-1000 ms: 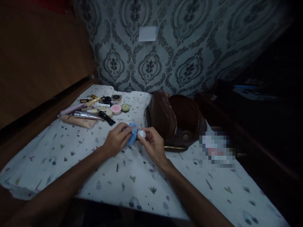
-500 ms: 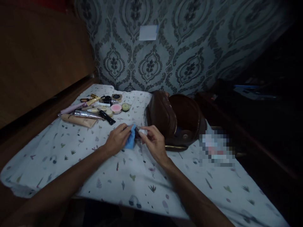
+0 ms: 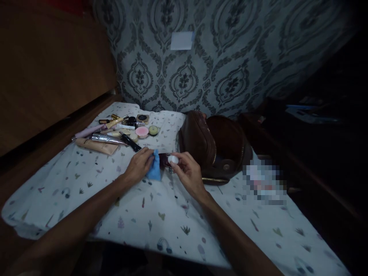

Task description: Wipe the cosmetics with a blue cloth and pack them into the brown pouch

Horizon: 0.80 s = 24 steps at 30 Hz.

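My left hand (image 3: 137,165) is closed on a small blue cloth (image 3: 154,169), which hangs down from its fingers. Between thumb and fingers, my right hand (image 3: 189,172) pinches the round white end (image 3: 173,159) of a small dark bottle (image 3: 164,160). The bottle's other end meets the cloth, and whether the left fingers grip it through the fabric is hidden. Both hands are above the patterned white sheet (image 3: 161,216). Just behind the right hand sits an unzipped brown bag (image 3: 197,140), its opening facing right.
Cosmetics lie in a group at the back left, including a beige tube (image 3: 96,146), a silver tube (image 3: 107,138), a black tube (image 3: 130,142) and a pink round compact (image 3: 142,132). A wooden panel (image 3: 54,65) borders the left. A patterned wall (image 3: 155,76) stands behind. A blurred-out patch (image 3: 264,182) covers something right.
The left hand and cloth have moved slightly left, exposing more of the dark bottle. The white end now faces more toward me. The right hand has barely moved.
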### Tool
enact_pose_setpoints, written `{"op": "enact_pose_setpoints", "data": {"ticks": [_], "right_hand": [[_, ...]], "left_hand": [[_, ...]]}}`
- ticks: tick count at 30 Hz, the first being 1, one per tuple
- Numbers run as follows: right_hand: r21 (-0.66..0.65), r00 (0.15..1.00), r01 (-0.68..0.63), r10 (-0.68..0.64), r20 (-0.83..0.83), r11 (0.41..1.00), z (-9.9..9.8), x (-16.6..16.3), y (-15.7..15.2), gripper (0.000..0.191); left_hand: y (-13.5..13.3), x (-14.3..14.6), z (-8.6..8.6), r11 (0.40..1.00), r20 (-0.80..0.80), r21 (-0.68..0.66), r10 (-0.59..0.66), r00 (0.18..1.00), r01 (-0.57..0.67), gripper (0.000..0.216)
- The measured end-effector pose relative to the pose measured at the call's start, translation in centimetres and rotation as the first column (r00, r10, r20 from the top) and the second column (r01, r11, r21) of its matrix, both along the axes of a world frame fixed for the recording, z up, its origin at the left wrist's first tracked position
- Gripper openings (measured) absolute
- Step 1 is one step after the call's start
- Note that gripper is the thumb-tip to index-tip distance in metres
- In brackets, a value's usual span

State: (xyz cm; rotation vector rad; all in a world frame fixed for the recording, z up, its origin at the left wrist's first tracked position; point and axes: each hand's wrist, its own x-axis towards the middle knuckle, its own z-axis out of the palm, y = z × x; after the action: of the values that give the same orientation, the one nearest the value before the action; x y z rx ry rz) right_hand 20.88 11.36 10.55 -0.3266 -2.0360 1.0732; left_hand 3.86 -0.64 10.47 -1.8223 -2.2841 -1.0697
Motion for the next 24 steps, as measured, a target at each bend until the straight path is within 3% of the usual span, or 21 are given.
{"op": "enact_pose_setpoints", "data": {"ticks": [5, 14, 18, 24], "right_hand": [[0.027, 0.999, -0.028, 0.029, -0.033, 0.999, -0.4, -0.1, 0.0, 0.020], [0.045, 0.998, 0.064, -0.064, -0.006, 0.997, -0.2, 0.1, -0.2, 0.016], [0.029, 0.998, 0.063, -0.063, 0.002, 0.998, -0.4, 0.0, -0.2, 0.017], [0.006, 0.999, 0.043, -0.043, 0.002, 0.999, -0.6, 0.0, -0.2, 0.017]], "left_hand": [[0.4, 2.4, 0.7, 0.966, 0.030, 0.201, -0.170, 0.985, 0.161, 0.031], [-0.6, 2.8, -0.9, 0.892, -0.252, 0.327, -0.236, 0.938, 0.313, 0.031], [-0.4, 2.1, -1.4, 0.892, -0.289, 0.314, -0.238, 0.927, 0.326, 0.033], [-0.1, 0.8, -1.9, 0.968, -0.259, 0.154, -0.155, 0.953, 0.199, 0.029]]}}
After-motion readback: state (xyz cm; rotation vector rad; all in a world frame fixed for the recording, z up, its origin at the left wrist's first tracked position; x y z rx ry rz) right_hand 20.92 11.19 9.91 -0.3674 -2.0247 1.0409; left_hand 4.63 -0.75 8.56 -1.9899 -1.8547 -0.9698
